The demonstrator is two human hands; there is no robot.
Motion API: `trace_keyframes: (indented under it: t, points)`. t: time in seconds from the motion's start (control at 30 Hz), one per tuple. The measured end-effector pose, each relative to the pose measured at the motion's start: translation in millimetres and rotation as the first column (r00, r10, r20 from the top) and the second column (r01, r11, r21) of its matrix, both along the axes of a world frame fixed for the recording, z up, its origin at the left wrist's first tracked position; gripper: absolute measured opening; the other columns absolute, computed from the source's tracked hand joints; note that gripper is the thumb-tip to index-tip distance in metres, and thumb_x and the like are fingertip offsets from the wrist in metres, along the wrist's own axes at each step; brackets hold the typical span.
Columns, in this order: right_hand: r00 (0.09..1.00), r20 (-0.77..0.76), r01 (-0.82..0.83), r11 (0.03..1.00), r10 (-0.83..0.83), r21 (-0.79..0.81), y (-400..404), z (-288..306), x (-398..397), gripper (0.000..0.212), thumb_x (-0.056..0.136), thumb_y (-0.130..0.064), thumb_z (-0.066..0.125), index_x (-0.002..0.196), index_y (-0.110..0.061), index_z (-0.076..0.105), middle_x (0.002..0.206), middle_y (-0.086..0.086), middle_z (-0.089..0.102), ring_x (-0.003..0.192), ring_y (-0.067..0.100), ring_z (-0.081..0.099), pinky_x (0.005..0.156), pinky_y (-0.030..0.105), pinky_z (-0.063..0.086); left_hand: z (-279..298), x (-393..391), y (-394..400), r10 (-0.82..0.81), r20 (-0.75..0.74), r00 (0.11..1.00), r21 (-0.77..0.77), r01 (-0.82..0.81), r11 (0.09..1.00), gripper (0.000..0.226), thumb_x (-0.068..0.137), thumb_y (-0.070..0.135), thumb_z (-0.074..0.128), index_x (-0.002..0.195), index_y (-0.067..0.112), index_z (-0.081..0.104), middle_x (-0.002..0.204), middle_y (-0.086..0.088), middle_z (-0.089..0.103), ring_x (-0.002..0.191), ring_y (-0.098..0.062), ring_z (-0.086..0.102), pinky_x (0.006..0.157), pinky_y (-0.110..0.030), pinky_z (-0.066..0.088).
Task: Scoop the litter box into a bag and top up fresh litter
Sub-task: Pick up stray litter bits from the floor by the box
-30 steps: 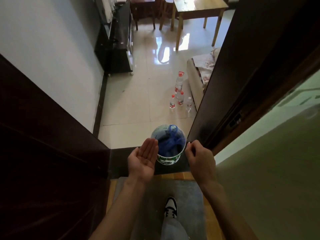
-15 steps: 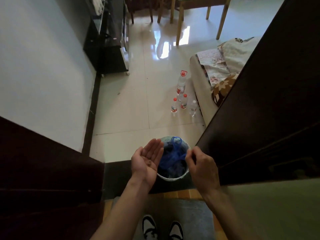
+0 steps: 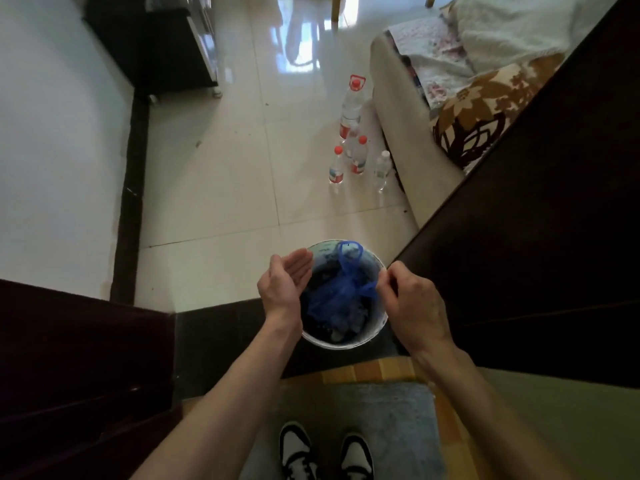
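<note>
Along the left runs a pale wall (image 3: 52, 150) with a dark skirting strip at its foot, and a black cabinet (image 3: 156, 46) stands against it further back on the glossy cream floor tiles (image 3: 214, 188). Nearer, a dark wooden door frame (image 3: 69, 358) fills the lower left. The person's left hand (image 3: 282, 284) is held palm up over the left rim of a white bucket (image 3: 341, 341), fingers straight and together, holding nothing. The bucket sits on the floor right at the threshold, and inside it lies a blue plastic bag (image 3: 334, 299), one loop handle standing up toward the far rim. The right hand (image 3: 410, 301) is at the bucket's right rim, thumb and forefinger curled in a pinch that appears to have hold of the bag's other handle, though the contact itself is small and hard to make out. Below, two black-and-white shoes (image 3: 325, 455) stand on a grey mat (image 3: 381, 417). Beyond the bucket, a cluster of water bottles (image 3: 351, 147) with red caps stands on the tiles, just beside a beige sofa (image 3: 398, 133) draped with patterned cloths. A dark door (image 3: 536, 237) closes off the right side.
</note>
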State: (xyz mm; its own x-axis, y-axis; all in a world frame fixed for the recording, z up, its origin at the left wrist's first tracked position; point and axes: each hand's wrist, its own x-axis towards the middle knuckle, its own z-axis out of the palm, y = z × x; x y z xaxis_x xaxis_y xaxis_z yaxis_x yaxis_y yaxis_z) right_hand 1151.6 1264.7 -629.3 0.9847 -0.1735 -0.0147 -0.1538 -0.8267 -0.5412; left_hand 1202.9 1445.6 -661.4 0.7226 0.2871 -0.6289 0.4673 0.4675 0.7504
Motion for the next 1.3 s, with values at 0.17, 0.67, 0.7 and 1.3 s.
trace_keyframes:
  t: [0.17,0.67,0.7,1.3]
  points:
    - [1.0,-0.015,-0.023,1.0,0.023,-0.021,3.4,-29.5,4.5,0.026,0.103,-0.029,0.053,0.079,-0.021,0.047,0.069,0.007,0.067,0.061,0.033,0.065,0.052,0.031,0.031,-37.9,-3.9,-1.5,-0.081,0.024,0.996,0.22,0.074,0.973,0.047,0.112,0.027,0.031,0.11,0.004,0.072,0.105,-0.012,0.077,0.103,-0.022,0.073,0.097,-0.032,0.056]
    - [0.99,-0.128,-0.078,0.985,0.058,-0.155,5.6,-58.2,13.5,0.025,0.106,-0.032,0.047,0.083,-0.022,0.044,0.067,-0.008,0.05,0.047,0.008,0.038,0.044,0.016,0.017,-84.9,-14.5,2.5,-0.53,0.037,0.847,0.67,0.372,0.642,0.042,0.111,0.037,0.029,0.133,0.025,0.062,0.127,0.007,0.066,0.118,-0.006,0.059,0.102,-0.028,0.05]
    - [0.988,-0.137,-0.091,0.98,0.067,-0.175,5.7,-58.6,14.6,0.025,0.106,-0.032,0.046,0.084,-0.022,0.044,0.068,-0.008,0.051,0.047,0.009,0.04,0.044,0.016,0.017,-86.0,-14.6,3.3,-0.573,0.041,0.819,0.716,0.376,0.588,0.042,0.111,0.037,0.028,0.135,0.025,0.061,0.126,0.007,0.065,0.118,-0.007,0.059,0.102,-0.033,0.052]
    - [0.965,-0.088,-0.262,0.894,0.247,-0.362,-7.5,-84.0,13.1,0.038,0.102,-0.039,0.049,0.127,-0.014,0.064,0.118,0.004,0.069,0.105,0.02,0.065,0.08,0.033,0.055,-63.1,-12.0,3.6,-0.829,-0.243,0.505,0.956,0.267,-0.118,0.056,0.107,0.041,0.029,0.154,0.013,0.041,0.161,-0.008,0.041,0.154,-0.019,0.027,0.126,-0.045,0.022]
